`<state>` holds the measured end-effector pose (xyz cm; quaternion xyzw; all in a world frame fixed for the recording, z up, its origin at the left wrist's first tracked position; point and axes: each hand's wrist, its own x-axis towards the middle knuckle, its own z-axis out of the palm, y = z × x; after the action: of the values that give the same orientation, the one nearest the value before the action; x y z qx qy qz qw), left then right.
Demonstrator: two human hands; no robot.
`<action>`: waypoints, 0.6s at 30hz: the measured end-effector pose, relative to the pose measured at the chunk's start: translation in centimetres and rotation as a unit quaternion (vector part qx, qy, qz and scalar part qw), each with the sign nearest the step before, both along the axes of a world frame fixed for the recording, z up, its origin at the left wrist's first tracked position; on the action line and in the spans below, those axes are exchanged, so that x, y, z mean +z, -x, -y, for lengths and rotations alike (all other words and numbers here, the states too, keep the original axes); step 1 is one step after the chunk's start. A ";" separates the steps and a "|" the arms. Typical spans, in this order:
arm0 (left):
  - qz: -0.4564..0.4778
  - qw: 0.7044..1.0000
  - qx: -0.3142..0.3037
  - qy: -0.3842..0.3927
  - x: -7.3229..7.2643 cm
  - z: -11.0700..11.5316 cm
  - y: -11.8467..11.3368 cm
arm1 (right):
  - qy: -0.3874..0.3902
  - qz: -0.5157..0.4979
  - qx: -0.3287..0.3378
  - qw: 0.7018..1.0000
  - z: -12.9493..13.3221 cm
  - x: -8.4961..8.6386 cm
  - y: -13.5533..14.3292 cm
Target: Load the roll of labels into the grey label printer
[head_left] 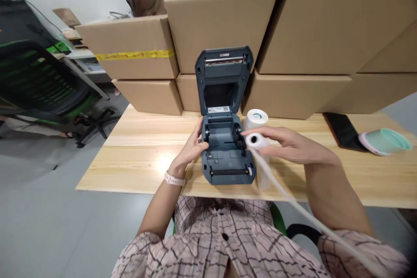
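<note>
"In the head view, where is everything?"

"A dark blue-grey plastic printer (225, 156), lid raised, sits on the pale wood-grain surface (130, 152). Brown cardboard boxes (301, 93) stand stacked behind it."

"And the hands?"

"The left hand (193, 143) clasps the printer's left wall, thumb bent over the rim, fingers along the outside. The right hand (286, 143) has its fingers parted just enough to pinch a small white paper roll with a black core hole (259, 140), just beside the printer's right wall. A long white paper strip (293, 200) trails from that roll, to the right and nearer the wearer than the printer."

"Anything else near?"

"A white roll with a teal-ringed core (256, 115) stands right of the printer, partly hidden by the other."

"What could go wrong?"

"The strip might snag or unwind more paper if an arm catches it. A light pinch could let the small roll slip, and a knock to the printer might drop its lid onto the fingers."
</note>
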<state>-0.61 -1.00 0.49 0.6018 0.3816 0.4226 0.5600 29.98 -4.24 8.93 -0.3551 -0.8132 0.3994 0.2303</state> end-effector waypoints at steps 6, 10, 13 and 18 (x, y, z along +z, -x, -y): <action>-0.004 1.000 0.004 0.010 -0.2 0.1 -0.2 | -0.185 0.232 0.004 0.955 -2.0 -0.9 8.5; 0.004 1.000 0.000 0.013 0.1 0.4 -0.3 | -0.211 0.226 0.004 0.951 -2.4 -2.6 9.0; 0.004 1.000 0.000 0.015 0.2 0.5 -0.4 | -0.245 0.163 -0.008 0.956 -1.1 -3.1 8.1; -0.001 1.000 0.005 0.014 0.1 0.3 -0.5 | -0.277 0.133 0.005 0.952 2.8 -3.6 6.9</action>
<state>-0.12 -1.33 0.57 0.5925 0.3904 0.4196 0.5661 23.06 -7.00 5.32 -0.3231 -0.9169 0.1088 0.2075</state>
